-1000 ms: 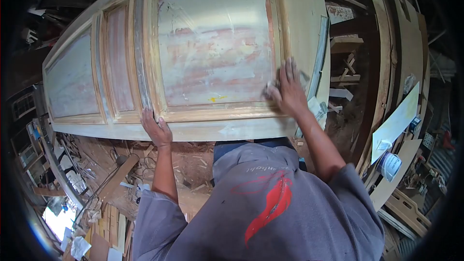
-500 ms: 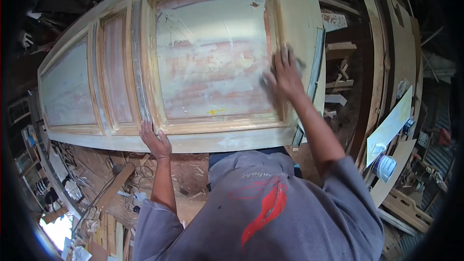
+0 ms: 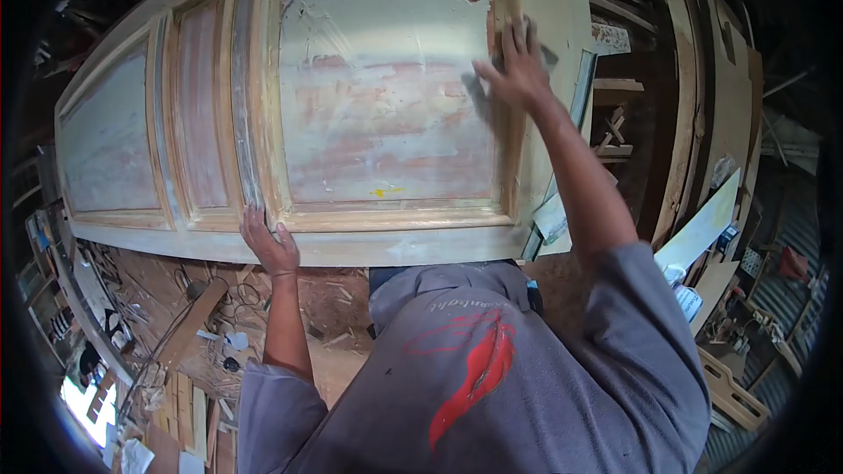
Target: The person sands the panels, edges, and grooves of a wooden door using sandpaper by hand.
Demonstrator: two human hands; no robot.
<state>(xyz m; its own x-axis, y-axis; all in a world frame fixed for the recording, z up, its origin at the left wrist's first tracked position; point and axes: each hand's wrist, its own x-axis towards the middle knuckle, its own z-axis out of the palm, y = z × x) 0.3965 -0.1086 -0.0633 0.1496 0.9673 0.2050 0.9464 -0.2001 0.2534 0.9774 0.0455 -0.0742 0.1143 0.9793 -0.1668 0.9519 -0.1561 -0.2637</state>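
Note:
A panelled wooden door (image 3: 421,247), blotched with pale filler and pinkish patches, lies in front of me. My right hand (image 3: 520,75) presses a dark piece of sandpaper (image 3: 550,55) on the right-hand moulding of the large panel (image 3: 378,114). Most of the sandpaper is hidden under the fingers, and the thumb stands out to the left. At the door's near edge, my left hand (image 3: 272,244) rests open with its fingers flat on the frame, below the upright between the panels. It holds nothing.
Wood offcuts and shavings (image 3: 325,298) litter the floor below the door. Long boards (image 3: 733,114) stand at the right, with a pale sheet (image 3: 702,228) and a white tub (image 3: 688,301) nearby. A plank (image 3: 198,325) lies at lower left.
My right hand has moved away from me along the panel's right moulding with the sandpaper. My left hand remains at the near edge. The whole view has shifted slightly.

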